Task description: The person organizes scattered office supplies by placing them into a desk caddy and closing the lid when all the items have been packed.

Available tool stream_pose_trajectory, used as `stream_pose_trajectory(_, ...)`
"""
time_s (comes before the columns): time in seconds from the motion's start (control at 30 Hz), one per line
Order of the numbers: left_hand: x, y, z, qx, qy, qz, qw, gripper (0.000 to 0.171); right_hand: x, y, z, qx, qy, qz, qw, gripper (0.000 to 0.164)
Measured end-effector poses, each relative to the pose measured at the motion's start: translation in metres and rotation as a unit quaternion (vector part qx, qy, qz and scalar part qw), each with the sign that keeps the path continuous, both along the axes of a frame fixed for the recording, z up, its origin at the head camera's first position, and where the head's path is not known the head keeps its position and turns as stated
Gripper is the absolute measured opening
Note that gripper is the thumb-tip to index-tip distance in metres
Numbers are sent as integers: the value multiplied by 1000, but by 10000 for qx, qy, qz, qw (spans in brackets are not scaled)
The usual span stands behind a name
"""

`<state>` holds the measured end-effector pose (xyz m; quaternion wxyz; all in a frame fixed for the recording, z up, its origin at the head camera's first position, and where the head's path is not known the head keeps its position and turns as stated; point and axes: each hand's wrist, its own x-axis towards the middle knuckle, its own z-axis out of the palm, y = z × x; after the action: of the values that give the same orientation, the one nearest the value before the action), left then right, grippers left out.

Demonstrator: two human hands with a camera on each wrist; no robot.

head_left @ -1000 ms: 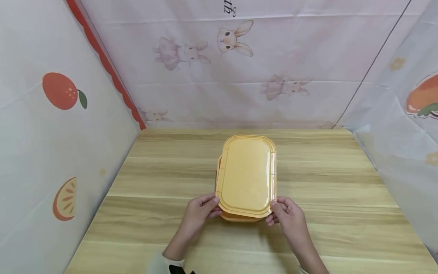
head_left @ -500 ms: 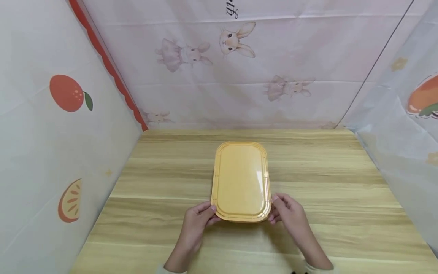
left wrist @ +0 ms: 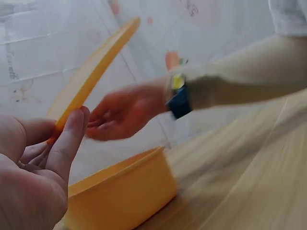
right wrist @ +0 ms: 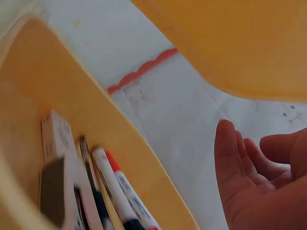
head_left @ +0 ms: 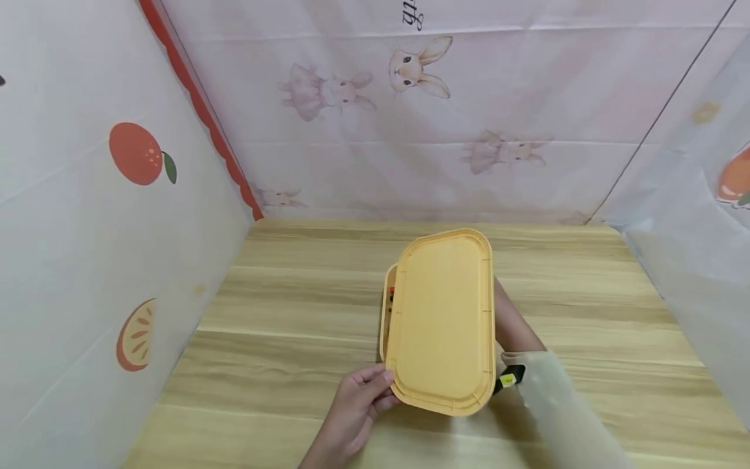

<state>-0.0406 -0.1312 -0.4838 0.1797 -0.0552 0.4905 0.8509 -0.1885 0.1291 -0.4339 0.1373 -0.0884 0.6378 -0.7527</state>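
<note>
My left hand pinches the near-left corner of a yellow lid, fingers below and thumb on top. The lid is raised and tilted over a yellow plastic box. My right hand is above the box, beneath the lid, with loosely bent fingers and nothing in them. In the head view the lid hides that hand; the right wrist view shows it beside the box rim. Inside the box lie white markers with red and dark ends, a slim dark pen and a pale printed carton.
The box stands on a wood-grain table. Printed cloths enclose it: fruit on the left cloth, rabbits on the back cloth. A black strap with a yellow patch is on my right wrist.
The lid went from lying over the box to raised and tilted, shifted right, exposing the box's left side. My right hand left the lid's near-right corner and moved forward under it.
</note>
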Motion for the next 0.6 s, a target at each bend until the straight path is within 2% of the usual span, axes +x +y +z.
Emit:
stream_pose_trajectory(0.07,3,7,-1,305,-19,-164,9994,29,0,-6,-5,-683,-251,389,9966,24)
stream_pose_trajectory(0.17,7,16,-4,705,-65,-384,9968,20,-1,-17,-13,-1735,-954,851,9765,40)
stream_pose_trajectory(0.2,8,19,-5,828,-65,-444,9956,19,-8,-18,-23,-1754,-1146,845,9742,44)
stream_pose_trajectory(0.33,13,30,-9,1369,-12,-641,9885,19,-19,-33,-23,-1439,-902,1024,9801,38)
stream_pose_trajectory(0.43,16,35,-12,1817,37,-811,9800,22,-26,-41,-13,-1866,-966,1108,9714,26)
stream_pose_trajectory(0.5,17,38,-14,2102,18,-970,9728,24,-28,-44,-10,-2340,-1122,1117,9593,20)
stream_pose_trajectory(0.57,18,41,-17,2424,-53,-1121,9637,23,-27,-46,-7,-2747,-1157,1162,9474,22)
stream_pose_trajectory(0.6,18,42,-19,2552,-90,-1200,9594,23,-28,-46,-11,-2800,-1097,1173,9465,25)
